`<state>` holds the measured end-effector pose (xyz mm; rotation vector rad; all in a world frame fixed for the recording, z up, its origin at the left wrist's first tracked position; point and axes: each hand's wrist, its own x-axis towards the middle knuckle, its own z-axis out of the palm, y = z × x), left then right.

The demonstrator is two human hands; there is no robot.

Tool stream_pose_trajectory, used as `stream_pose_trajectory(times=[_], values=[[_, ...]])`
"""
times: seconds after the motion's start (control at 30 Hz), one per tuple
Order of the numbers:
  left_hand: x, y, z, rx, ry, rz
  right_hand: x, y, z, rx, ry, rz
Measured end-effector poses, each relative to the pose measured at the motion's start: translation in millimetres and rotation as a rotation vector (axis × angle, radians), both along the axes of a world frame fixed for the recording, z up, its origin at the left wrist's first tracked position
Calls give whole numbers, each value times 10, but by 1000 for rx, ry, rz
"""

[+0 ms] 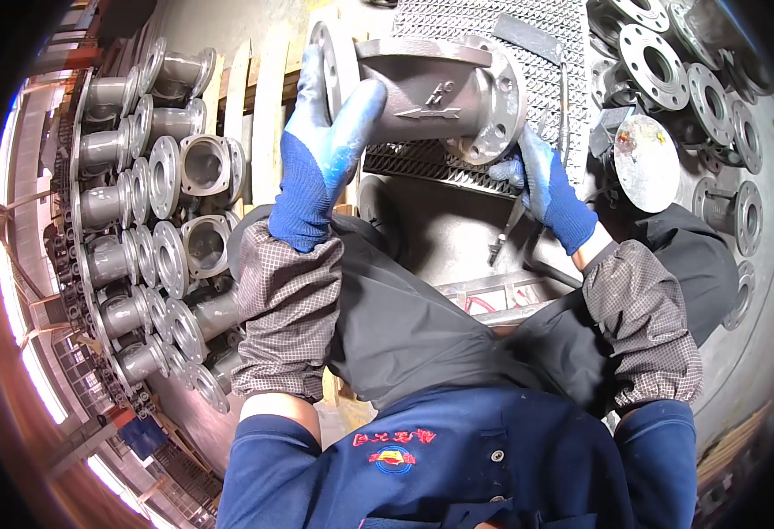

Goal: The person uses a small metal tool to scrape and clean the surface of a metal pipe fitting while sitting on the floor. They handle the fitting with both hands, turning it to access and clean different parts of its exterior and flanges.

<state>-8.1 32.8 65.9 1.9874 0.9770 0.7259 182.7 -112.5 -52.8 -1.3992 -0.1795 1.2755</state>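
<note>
A grey cast-metal flanged valve body [418, 104] lies sideways between my hands, a raised arrow on its side. My left hand [323, 145], in a blue glove with a pale worn palm, grips its left flange, thumb toward me and fingers up the far side. At the lower edge of the right flange, my right hand [541, 176], gloved alike, has its fingers closed on the rim; some of its fingertips are hidden. The valve body is over a metal grating [404, 166], and I cannot tell whether it rests on it.
Flanged castings [109, 204] stand in rows on my left beside wooden slats [269, 97]. More flanged castings [656, 66] are piled at the right. A round metal disc [647, 167] is by my right knee. A flat dark metal plate [528, 39] lies on the grating, with a cable nearby.
</note>
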Motion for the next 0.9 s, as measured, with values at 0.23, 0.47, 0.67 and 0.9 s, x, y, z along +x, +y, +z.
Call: stream_pose_trajectory(times=[0.23, 0.47, 0.67, 0.9], values=[[-238, -114, -53, 19, -93, 87, -8, -100, 258, 12, -82, 72], [-577, 14, -95, 830, 215, -274, -99, -364, 328, 40, -390, 310], [-524, 68, -111, 765, 116, -275, 39, -221, 449, 224, -920, 122], [-417, 76, -64, 852, 177, -239, 532, 423, 348, -18, -558, -49]])
